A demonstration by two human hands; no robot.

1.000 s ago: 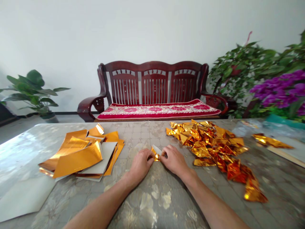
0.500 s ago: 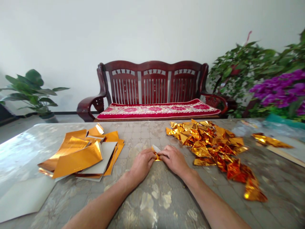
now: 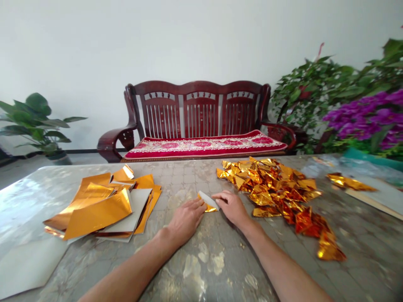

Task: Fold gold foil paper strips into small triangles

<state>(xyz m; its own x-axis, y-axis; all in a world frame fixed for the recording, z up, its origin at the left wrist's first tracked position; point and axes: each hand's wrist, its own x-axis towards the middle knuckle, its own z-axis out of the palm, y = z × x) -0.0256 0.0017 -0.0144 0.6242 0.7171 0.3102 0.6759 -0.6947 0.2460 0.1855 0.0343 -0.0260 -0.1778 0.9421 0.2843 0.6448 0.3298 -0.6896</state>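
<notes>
The left hand (image 3: 186, 219) lies over part of a small gold-and-white paper (image 3: 209, 201) on the table (image 3: 176, 268); its fingertips' grip is unclear. The right hand (image 3: 232, 206) has thumb and fingers at the paper's right edge, pinch hidden. Beyond, plastic (image 3: 321, 165) blurs; purple flowers (image 3: 368, 115) are cut off.

Dark red wooden bench (image 3: 201, 109) placed against white wall (image 3: 195, 37); seat covered by floral cushion (image 3: 204, 144). Bench flanked by potted plant (image 3: 40, 126), leafy greenery (image 3: 310, 84) and purple flowers (image 3: 365, 115).
</notes>
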